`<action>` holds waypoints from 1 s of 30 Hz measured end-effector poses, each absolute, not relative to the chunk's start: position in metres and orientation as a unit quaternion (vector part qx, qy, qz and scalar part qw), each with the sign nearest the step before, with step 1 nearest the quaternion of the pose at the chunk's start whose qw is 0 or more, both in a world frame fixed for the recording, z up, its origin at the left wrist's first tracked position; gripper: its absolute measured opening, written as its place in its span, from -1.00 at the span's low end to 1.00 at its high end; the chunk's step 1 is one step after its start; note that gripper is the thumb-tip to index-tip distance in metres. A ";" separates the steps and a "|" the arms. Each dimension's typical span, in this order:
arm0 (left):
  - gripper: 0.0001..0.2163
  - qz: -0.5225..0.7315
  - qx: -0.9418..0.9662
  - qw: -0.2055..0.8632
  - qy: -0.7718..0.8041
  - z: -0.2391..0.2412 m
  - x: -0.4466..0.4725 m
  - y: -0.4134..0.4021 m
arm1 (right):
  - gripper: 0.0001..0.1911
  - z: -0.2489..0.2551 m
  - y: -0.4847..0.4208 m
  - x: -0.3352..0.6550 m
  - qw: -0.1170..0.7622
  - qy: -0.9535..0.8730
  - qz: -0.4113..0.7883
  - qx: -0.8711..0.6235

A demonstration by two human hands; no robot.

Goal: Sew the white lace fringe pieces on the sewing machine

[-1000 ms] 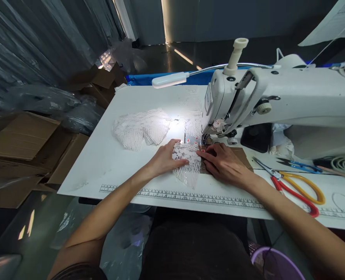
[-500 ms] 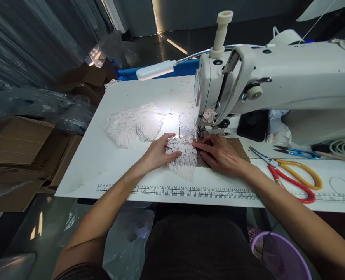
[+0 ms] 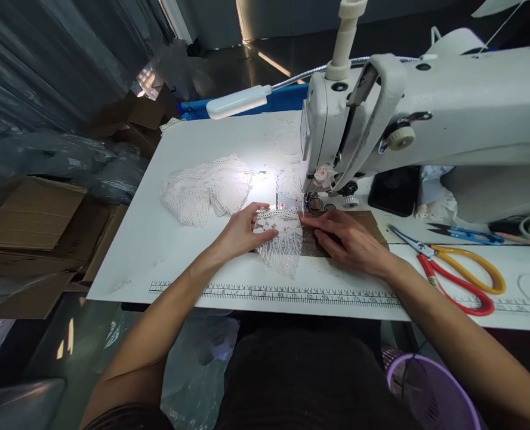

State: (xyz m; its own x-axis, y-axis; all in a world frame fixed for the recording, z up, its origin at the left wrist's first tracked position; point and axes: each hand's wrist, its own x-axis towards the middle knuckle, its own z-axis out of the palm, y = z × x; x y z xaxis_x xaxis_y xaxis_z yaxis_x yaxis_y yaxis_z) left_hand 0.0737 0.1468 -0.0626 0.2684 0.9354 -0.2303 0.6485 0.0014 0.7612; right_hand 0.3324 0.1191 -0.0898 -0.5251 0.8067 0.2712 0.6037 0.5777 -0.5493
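Both hands flat on the work just in front of the sewing machine needle. Left hand spread, fingers pressing the white lace piece down; right hand open, palm down on the brown card beside the machine's foot, fingertips touching the lace edge. Nothing gripped, just pinned.

Risk, my read: right fingertips sit very near the needle, so a slip forward could catch a finger. Loose open-weave lace could bunch or skew under the foot if left-hand pressure is uneven.

Versus half a second ago: hands and lace hold nearly the same pose; only the view shifts slightly. Scissors untouched, right of the machine bed.
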 end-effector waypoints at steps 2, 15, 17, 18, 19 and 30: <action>-0.44 0.178 0.684 0.408 0.577 -0.062 0.074 0.146 | -0.59 -0.090 0.117 0.333 0.252 -0.863 0.209 -0.385; -0.39 0.195 0.681 0.427 0.562 -0.064 0.070 0.146 | -0.62 -0.097 0.113 0.331 0.217 -0.896 0.136 -0.363; -0.42 0.206 0.672 0.443 0.557 -0.061 0.069 0.146 | -0.61 -0.097 0.113 0.331 0.218 -0.895 0.135 -0.364; -0.44 0.210 0.668 0.450 0.554 -0.061 0.068 0.146 | -0.61 -0.097 0.113 0.330 0.218 -0.894 0.135 -0.367; -0.46 0.212 0.667 0.452 0.552 -0.060 0.068 0.146 | -0.61 -0.097 0.113 0.330 0.218 -0.893 0.135 -0.370; -0.52 0.192 0.717 0.366 0.561 -0.061 0.067 0.145 | -0.64 -0.096 0.111 0.327 0.223 -0.883 0.132 -0.391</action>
State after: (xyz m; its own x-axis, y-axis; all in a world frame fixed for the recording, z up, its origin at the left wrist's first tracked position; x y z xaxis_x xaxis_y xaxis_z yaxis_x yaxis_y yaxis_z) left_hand 0.0665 0.1448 -0.0613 0.2968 0.9451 -0.1367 0.6643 -0.1015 0.7405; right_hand 0.3270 0.1111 -0.0964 -0.5952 0.7490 0.2911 0.6316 0.6600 -0.4069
